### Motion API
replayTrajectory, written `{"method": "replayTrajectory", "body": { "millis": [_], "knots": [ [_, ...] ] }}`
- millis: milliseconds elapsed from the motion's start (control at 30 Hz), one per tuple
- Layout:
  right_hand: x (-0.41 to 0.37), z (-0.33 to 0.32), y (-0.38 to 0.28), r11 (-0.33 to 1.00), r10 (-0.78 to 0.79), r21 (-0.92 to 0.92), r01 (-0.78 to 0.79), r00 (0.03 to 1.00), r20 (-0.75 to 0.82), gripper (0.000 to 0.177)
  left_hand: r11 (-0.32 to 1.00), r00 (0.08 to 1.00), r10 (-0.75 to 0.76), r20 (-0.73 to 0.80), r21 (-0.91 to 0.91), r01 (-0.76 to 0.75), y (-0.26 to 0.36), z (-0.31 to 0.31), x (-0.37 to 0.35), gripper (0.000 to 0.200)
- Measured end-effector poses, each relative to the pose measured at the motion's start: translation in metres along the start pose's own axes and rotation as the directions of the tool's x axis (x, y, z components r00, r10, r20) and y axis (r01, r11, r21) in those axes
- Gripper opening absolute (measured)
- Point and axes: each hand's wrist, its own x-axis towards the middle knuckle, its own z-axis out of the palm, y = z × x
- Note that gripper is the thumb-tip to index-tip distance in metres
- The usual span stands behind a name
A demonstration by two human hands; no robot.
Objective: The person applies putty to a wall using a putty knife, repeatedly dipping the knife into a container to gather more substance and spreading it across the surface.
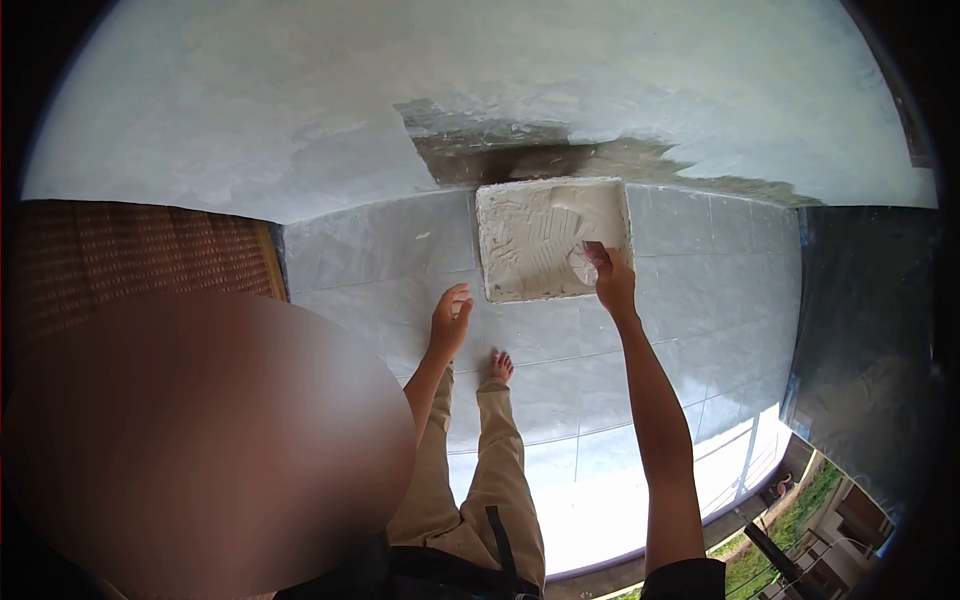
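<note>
A tray (482, 250) of white paste (535, 240) is set on the floor (370, 250), against the wall (300, 120). At the tray's right edge a scraper (585, 263) is gripped by the right hand (613, 285), with its blade laid in the paste. The left hand (450, 322) is held loose and empty just off the tray's near left corner.

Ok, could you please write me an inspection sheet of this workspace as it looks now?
Surface: grey tiled floor, a few pale specks.
Job's things: square tray of white paste on the floor; scraper in it.
Clutter: nothing seen.
Hands: right hand grips the scraper; left hand open, holds nothing.
Cables: nothing seen.
Surroundings: wall partly coated, bare patch behind the tray; woven mat at left; railing, grass beyond.
</note>
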Motion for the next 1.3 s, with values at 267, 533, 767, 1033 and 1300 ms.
{"method": "replayTrajectory", "body": {
  "millis": [267, 533, 767, 1033, 1300],
  "knots": [
    [0.024, 0.046, 0.037, 0.936, -0.184, -0.227, 0.27, 0.922, 0.34, 0.014, 0.999, 0.997, -0.026, -0.073, 0.04, 0.029, -0.067, 0.042, 0.028, 0.045],
    [0.032, 0.056, 0.045, 0.873, -0.208, -0.296, 0.388, 0.844, 0.495, 0.019, 1.0, 0.999, 0.004, -0.041, -0.008, -0.004, -0.089, 0.062, 0.042, 0.052],
    [0.043, 0.053, 0.045, 0.883, -0.067, -0.331, 0.332, 0.787, 0.613, 0.024, 0.996, 0.995, 0.089, -0.039, 0.022, -0.088, -0.105, 0.067, 0.044, 0.05],
    [0.063, 0.057, 0.033, 0.918, 0.028, -0.286, 0.276, 0.673, 0.739, 0.021, 0.997, 0.997, 0.076, -0.02, -0.005, -0.076, -0.098, 0.063, 0.04, 0.051],
    [0.08, 0.061, 0.038, 0.915, 0.099, -0.313, 0.254, 0.611, 0.786, 0.024, 0.999, 1.0, 0.018, -0.019, -0.036, -0.018, -0.094, 0.065, 0.038, 0.053]
  ]
}}
